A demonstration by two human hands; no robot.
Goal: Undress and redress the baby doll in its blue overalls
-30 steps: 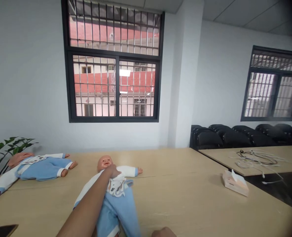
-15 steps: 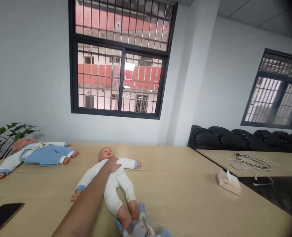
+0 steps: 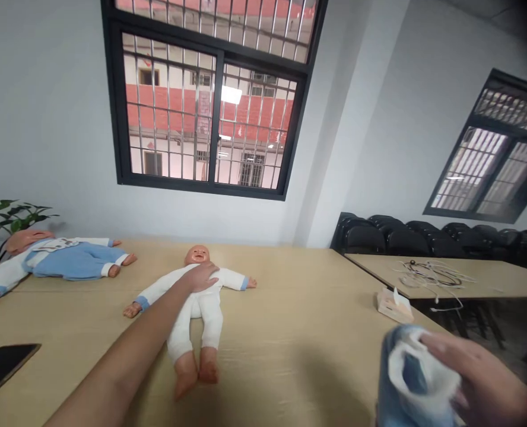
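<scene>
A baby doll (image 3: 200, 308) in a white outfit with blue cuffs lies on its back on the table, bare feet toward me. My left hand (image 3: 201, 277) rests on its chest, fingers lying over the cloth and the thumb apart. At the lower right, my right hand (image 3: 481, 370) is closed on a blue-and-white baby garment (image 3: 390, 379), held up off the table. A white-edged opening faces me; which kind of garment it is, I cannot tell. Motion blurs this hand, and its lower fingers are partly hidden.
A second doll (image 3: 72, 261) in blue trousers lies at the left, near a potted plant (image 3: 16, 216). A dark phone (image 3: 5, 365) lies front left on the table (image 3: 290, 320). A tissue box (image 3: 394, 305) stands near the right edge. Beyond are tangled cables (image 3: 432, 276) and black chairs (image 3: 364, 237).
The garment has come away from the doll's feet, up and to the right in my right hand. The doll's legs now lie straighter and closer together. My left hand stays on its chest.
</scene>
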